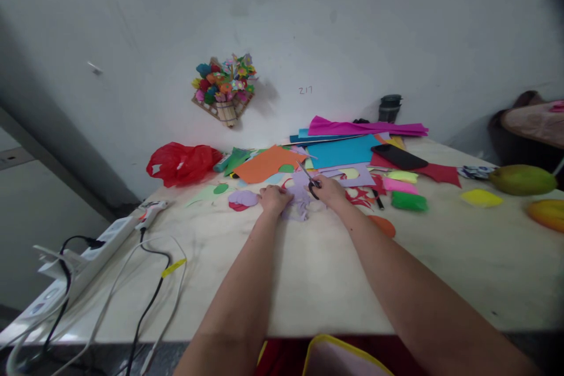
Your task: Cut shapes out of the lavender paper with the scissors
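Note:
My right hand (330, 190) is closed round the black handles of a pair of scissors (314, 187), whose blades point away and to the left over lavender paper (301, 178). My left hand (274, 198) lies just to the left, its fingers curled down at the edge of crumpled lavender paper scraps (300, 207). Left of that hand is a small pile of lavender paper discs (243, 198) with a red piece under it. Cut red paper scraps (362, 196) and an orange paper disc (382, 225) lie to the right, partly behind my forearm.
Orange paper (268, 163), blue sheets (343, 151) and a magenta roll (365, 127) lie behind. A phone (399, 156), green packet (409, 201) and fruit (522, 180) are right. A red plastic bag (183, 163), power strip (94, 258) and cables (154, 299) are left.

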